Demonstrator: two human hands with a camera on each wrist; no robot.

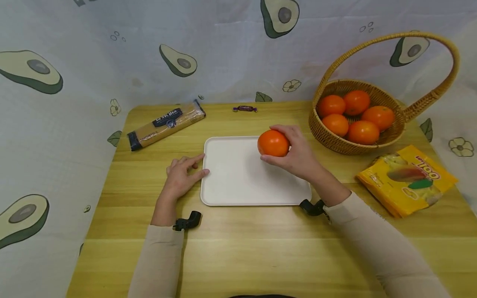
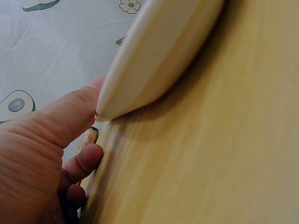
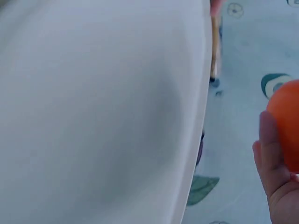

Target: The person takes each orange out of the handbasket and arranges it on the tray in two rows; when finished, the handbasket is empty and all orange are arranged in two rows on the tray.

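My right hand (image 1: 298, 153) grips an orange (image 1: 273, 143) between thumb and fingers, over the back right part of a white rectangular tray (image 1: 238, 174). In the right wrist view, the orange (image 3: 286, 116) shows at the right edge, with a finger along its side and the tray's inner surface (image 3: 93, 112) filling the left. At the tray's left side, my left hand (image 1: 180, 176) touches the rim with thumb and index finger. The left wrist view shows a digit against the tray's rim (image 2: 135, 60), other fingers bent below it.
A wicker basket (image 1: 326, 138) with a tall handle holds several oranges (image 1: 363, 132) at the back right. In front of it lies a yellow packet (image 1: 410, 182) with a mango picture. Spaghetti (image 1: 167, 124) lies at the back left, a purple-wrapped candy (image 1: 245, 109) at the back edge.
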